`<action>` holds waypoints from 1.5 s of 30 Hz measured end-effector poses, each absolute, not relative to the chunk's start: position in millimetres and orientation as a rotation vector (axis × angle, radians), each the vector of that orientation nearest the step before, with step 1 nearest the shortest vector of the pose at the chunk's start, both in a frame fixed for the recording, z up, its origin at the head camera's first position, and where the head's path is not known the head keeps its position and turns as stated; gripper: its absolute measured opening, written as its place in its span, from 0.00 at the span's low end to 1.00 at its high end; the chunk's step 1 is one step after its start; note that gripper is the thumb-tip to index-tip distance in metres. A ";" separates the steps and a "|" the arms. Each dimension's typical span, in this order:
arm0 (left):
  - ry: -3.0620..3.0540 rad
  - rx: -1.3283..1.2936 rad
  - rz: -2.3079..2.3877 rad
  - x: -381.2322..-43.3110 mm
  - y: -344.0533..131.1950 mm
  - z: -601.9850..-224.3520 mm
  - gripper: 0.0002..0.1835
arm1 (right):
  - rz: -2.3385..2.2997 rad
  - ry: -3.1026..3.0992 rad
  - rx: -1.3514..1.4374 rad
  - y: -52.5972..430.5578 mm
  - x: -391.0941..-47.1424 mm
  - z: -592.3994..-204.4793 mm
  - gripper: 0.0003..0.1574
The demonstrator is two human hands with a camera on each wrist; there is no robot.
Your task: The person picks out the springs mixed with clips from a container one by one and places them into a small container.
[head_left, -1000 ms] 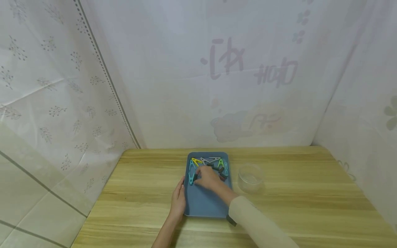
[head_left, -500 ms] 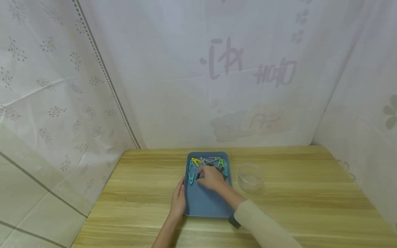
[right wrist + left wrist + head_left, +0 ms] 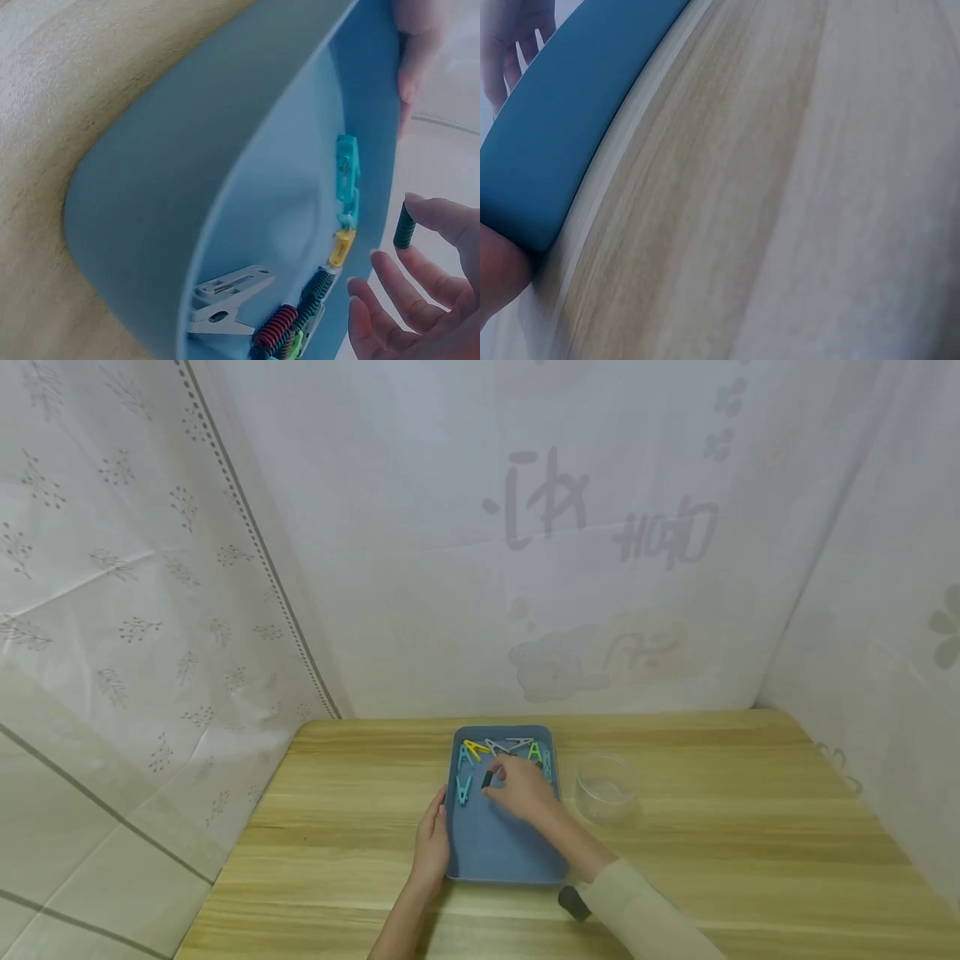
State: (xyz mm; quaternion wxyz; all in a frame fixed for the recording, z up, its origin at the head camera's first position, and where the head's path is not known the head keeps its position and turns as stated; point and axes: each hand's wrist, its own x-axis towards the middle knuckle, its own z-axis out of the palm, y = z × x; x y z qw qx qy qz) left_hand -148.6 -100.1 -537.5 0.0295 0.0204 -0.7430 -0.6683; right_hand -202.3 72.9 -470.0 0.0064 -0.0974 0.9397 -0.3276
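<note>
In the head view my right hand (image 3: pixel 525 789) is over the blue tray (image 3: pixel 504 858), pinching a small dark green coil spring (image 3: pixel 405 227) between thumb and index finger. The right wrist view shows the spring raised above the tray and the other fingers loosely bent. My left hand (image 3: pixel 431 850) rests along the tray's left outer wall, its fingers fairly straight. Teal clips (image 3: pixel 463 790), a yellow clip (image 3: pixel 475 749), grey clips (image 3: pixel 229 292) and a green clip (image 3: pixel 534 752) lie in the tray. A red spring (image 3: pixel 276 325) and dark springs (image 3: pixel 315 294) lie beside them.
A clear round container (image 3: pixel 605 789) stands just right of the tray on the wooden table (image 3: pixel 337 827). Patterned cloth (image 3: pixel 420 552) hangs behind the table and along both sides. A black device (image 3: pixel 573 903) sits at my right wrist.
My right hand has moved slightly right and away from the teal clips, carrying the dark green spring with it. The left hand and the tray stay in place.
</note>
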 end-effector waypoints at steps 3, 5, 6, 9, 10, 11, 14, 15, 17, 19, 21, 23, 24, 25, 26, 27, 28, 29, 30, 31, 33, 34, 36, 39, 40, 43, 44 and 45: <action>-2.286 0.071 -2.058 -149.0 -99.8 -537.7 0.25 | -1.042 2.944 -0.271 77.2 -199.8 -466.2 0.20; -2.290 0.083 -2.053 -149.0 -99.9 -538.0 0.25 | -1.054 2.948 -0.254 79.5 -197.9 -463.8 0.20; -2.300 0.084 -2.036 -148.6 -100.2 -537.9 0.25 | -1.054 2.953 -0.250 80.5 -197.0 -463.0 0.19; -2.303 0.097 -2.027 -147.6 -100.9 -537.8 0.25 | -1.057 2.960 -0.256 82.9 -194.5 -461.4 0.19; -2.303 0.097 -2.024 -147.2 -101.1 -537.4 0.25 | -1.060 2.960 -0.255 83.6 -193.6 -461.2 0.19; -2.302 0.097 -2.023 -146.9 -101.2 -536.9 0.25 | -1.067 2.961 -0.255 84.7 -192.6 -461.1 0.19; -2.287 0.085 -2.048 -147.2 -100.7 -535.8 0.25 | -1.101 2.964 -0.220 88.5 -189.0 -461.0 0.19; -2.291 0.075 -2.046 -147.4 -100.4 -535.6 0.25 | -1.110 2.969 -0.204 90.2 -187.6 -460.8 0.19; -2.292 0.071 -2.043 -148.4 -100.3 -535.7 0.25 | -1.123 2.978 -0.173 92.9 -185.0 -460.1 0.20; -2.294 0.071 -2.035 -149.5 -100.0 -536.3 0.25 | -1.122 2.991 -0.149 95.7 -181.8 -458.5 0.22; -2.294 0.071 -2.018 -150.5 -99.7 -537.3 0.24 | -1.121 3.003 -0.147 98.3 -178.3 -456.5 0.23; -2.290 0.074 -2.012 -151.5 -99.3 -538.2 0.24 | -1.119 3.012 -0.143 100.2 -175.7 -455.3 0.23; -2.289 0.076 -2.007 -151.9 -99.4 -539.0 0.24 | -1.125 3.014 -0.148 100.8 -174.7 -454.7 0.23; -2.289 0.074 -2.004 -152.1 -99.6 -539.5 0.24 | -1.131 3.019 -0.152 101.4 -174.1 -454.4 0.23; -2.289 0.073 -2.001 -152.3 -99.7 -539.8 0.24 | -1.135 3.023 -0.154 101.9 -173.7 -454.3 0.23; -2.288 0.076 -2.003 -152.5 -99.9 -540.4 0.24 | -1.139 3.033 -0.163 102.5 -173.5 -454.3 0.23; -2.288 0.079 -2.006 -152.5 -100.1 -540.8 0.24 | -1.143 3.035 -0.161 102.6 -173.6 -454.1 0.23; -2.288 0.082 -2.006 -152.4 -100.2 -541.0 0.24 | -1.143 3.043 -0.162 103.0 -173.6 -453.9 0.23; -2.287 0.081 -2.007 -152.1 -100.4 -541.1 0.24 | -1.143 3.050 -0.162 103.3 -173.6 -453.6 0.23; -2.286 0.082 -2.009 -151.7 -100.4 -541.0 0.24 | -1.138 3.059 -0.160 104.0 -173.4 -453.8 0.23; -2.280 0.085 -2.013 -150.7 -100.2 -540.8 0.24 | -1.129 3.075 -0.160 105.8 -172.7 -453.9 0.24; -2.281 0.078 -2.005 -150.2 -100.3 -540.5 0.24 | -1.128 3.079 -0.154 106.9 -172.3 -453.6 0.24; -2.276 0.076 -2.003 -149.6 -100.0 -540.6 0.24 | -1.132 3.089 -0.147 110.1 -171.3 -452.6 0.24; -2.277 0.069 -1.993 -149.6 -99.8 -540.3 0.24 | -1.129 3.104 -0.128 116.7 -169.5 -451.0 0.25; -2.277 0.070 -1.993 -149.8 -99.7 -540.5 0.24 | -1.130 3.106 -0.122 119.3 -168.9 -450.4 0.25; -2.275 0.077 -2.003 -150.5 -99.7 -540.2 0.24 | -1.124 3.109 -0.098 127.1 -167.4 -449.5 0.27; -2.276 0.080 -2.005 -150.6 -100.0 -540.4 0.24 | -1.122 3.112 -0.088 129.7 -166.9 -449.6 0.27; -2.272 0.091 -2.017 -150.8 -100.1 -540.5 0.24 | -1.127 3.111 -0.081 132.3 -166.3 -449.6 0.27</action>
